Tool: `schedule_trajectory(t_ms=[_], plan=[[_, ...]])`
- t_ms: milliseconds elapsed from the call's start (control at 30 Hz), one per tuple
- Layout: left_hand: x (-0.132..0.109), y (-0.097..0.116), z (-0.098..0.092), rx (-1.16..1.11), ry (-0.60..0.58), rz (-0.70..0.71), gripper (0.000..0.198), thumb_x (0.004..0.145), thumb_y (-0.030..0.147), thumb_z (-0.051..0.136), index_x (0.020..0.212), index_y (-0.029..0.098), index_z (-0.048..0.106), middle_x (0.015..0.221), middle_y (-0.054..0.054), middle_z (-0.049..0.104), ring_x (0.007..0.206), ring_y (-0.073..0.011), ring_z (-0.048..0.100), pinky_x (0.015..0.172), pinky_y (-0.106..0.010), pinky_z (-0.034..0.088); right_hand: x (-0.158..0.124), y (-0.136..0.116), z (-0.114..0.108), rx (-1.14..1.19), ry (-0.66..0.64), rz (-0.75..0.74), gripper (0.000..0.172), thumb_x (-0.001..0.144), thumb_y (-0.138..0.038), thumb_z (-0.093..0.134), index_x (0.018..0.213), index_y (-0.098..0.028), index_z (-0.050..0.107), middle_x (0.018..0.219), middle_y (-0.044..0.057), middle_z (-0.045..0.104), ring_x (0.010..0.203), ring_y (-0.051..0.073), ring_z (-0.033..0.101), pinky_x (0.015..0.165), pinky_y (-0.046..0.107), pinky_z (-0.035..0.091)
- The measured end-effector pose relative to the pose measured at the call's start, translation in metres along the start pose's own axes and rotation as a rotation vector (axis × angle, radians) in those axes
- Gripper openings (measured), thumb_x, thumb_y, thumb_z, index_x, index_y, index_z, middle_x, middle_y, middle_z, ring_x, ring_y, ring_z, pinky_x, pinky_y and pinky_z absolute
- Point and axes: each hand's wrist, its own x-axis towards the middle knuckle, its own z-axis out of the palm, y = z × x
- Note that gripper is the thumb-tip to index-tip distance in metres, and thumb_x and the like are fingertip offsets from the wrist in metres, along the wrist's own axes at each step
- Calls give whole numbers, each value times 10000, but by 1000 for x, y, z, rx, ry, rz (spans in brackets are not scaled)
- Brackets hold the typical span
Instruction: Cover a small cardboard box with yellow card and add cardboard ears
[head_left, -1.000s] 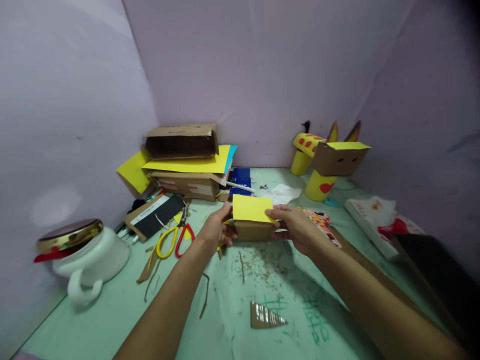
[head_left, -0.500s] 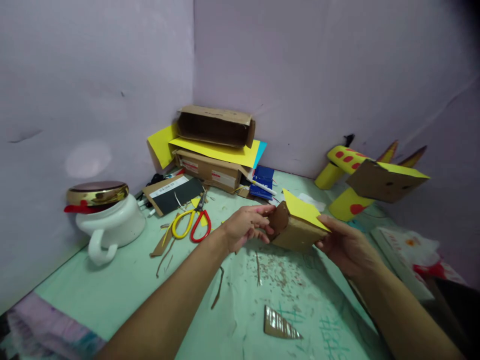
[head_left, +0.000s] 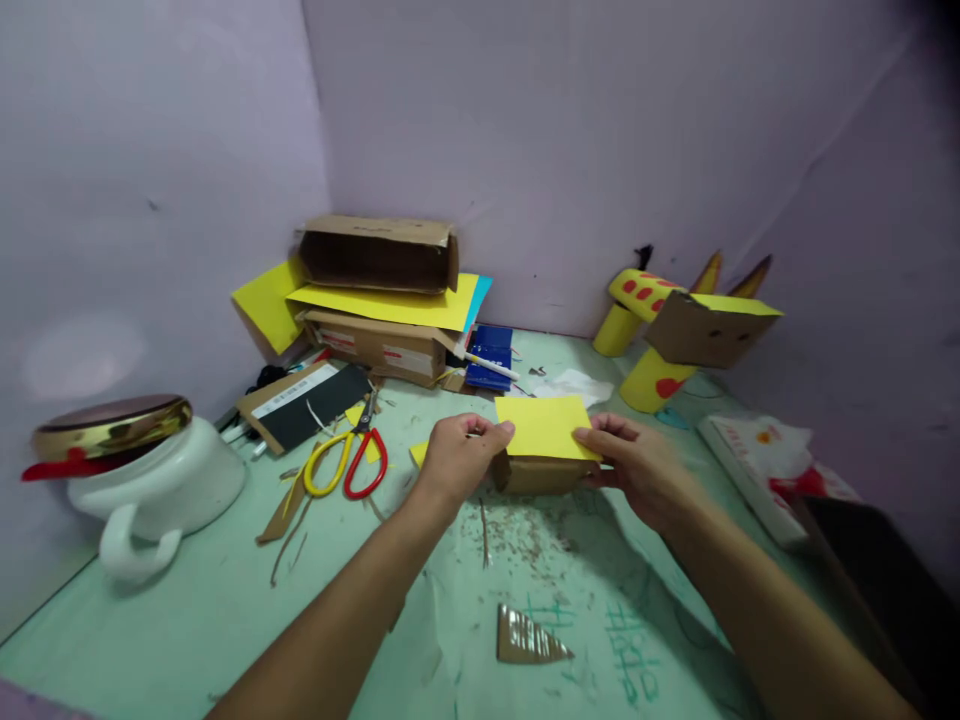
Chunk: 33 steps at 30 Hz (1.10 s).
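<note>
So the little cardboard box (head_left: 546,477) was mid-worktop (head_left: 187,640), long axis running left to right, one plain brown side facing the wearer. Smooth yellow paper (head_left: 544,425) lay flat on top. Left hand (head_left: 457,460) and right hand (head_left: 637,465) were mostly closed, pinching box and paper at opposite ends. Couldn't really tell if its underside touched down. Nearby: dry brown crumbs (head_left: 534,540), plus a ridged, shiny-striped triangle (head_left: 525,637).

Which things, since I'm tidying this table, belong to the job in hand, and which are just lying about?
Job in hand:
small cardboard box, with left hand and right hand at its sides
yellow sheet over its top

Seemingly just lying about:
scissors
cardboard triangle
white pot
box-headed figure
</note>
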Motion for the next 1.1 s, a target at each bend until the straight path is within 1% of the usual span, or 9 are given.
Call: schedule_trajectory(t_ms=[133, 233, 367, 500, 633, 833, 967, 1100], plan=[[-3, 2, 6, 32, 74, 13, 208, 557, 337, 660, 552, 151, 567, 510, 30, 499, 483, -87, 429, 427, -193, 361, 1, -1, 0, 4, -38, 14, 282, 544, -317, 769, 652, -186, 543, 605, -51, 508, 487, 76, 468, 371, 199, 506], [-6, 4, 7, 35, 100, 24, 196, 541, 327, 654, 564, 146, 582, 540, 22, 527, 520, -93, 455, 447, -192, 386, -1, -3, 0, 37, -52, 2, 292, 527, -311, 775, 625, -177, 535, 582, -52, 489, 475, 71, 450, 357, 197, 498], [-9, 6, 11, 42, 119, 45, 201, 519, 326, 656, 544, 144, 572, 545, 18, 531, 537, -99, 460, 455, -202, 421, -2, -4, 0, 97, -67, 6, 282, 521, -278, 771, 618, -170, 528, 581, -47, 503, 480, 72, 468, 369, 202, 510], [-10, 7, 13, 42, 126, 60, 210, 495, 325, 663, 517, 143, 561, 537, 15, 537, 540, -105, 472, 475, -224, 460, 0, -3, 1, 134, -81, 36, 239, 570, -237, 739, 607, -170, 512, 549, -55, 488, 450, 63, 458, 369, 197, 510], [-8, 7, 11, 33, 109, 62, 226, 478, 329, 681, 501, 136, 565, 528, 14, 537, 526, -102, 472, 467, -220, 455, 3, -2, -1, 173, -115, 70, 219, 601, -203, 717, 607, -171, 500, 532, -53, 498, 429, 62, 463, 366, 191, 508], [-4, -1, 7, -15, 77, 49, 254, 471, 329, 714, 535, 124, 578, 652, -11, 591, 581, -107, 514, 483, -205, 448, 5, 0, -6, 238, -198, 131, 171, 649, -172, 707, 623, -154, 538, 477, -41, 510, 394, 58, 465, 409, 194, 521], [0, -5, 7, -29, 90, 40, 256, 498, 340, 714, 573, 127, 594, 601, 5, 571, 556, -98, 508, 475, -192, 423, 5, 0, -7, 256, -197, 132, 169, 684, -162, 694, 612, -151, 541, 467, -34, 513, 388, 62, 478, 421, 201, 529], [1, -4, 10, -23, 122, 29, 266, 505, 346, 710, 618, 124, 618, 579, 6, 571, 553, -108, 523, 486, -202, 428, 3, -2, -6, 262, -201, 127, 165, 719, -149, 658, 605, -148, 538, 452, -38, 495, 376, 63, 467, 396, 197, 519]])
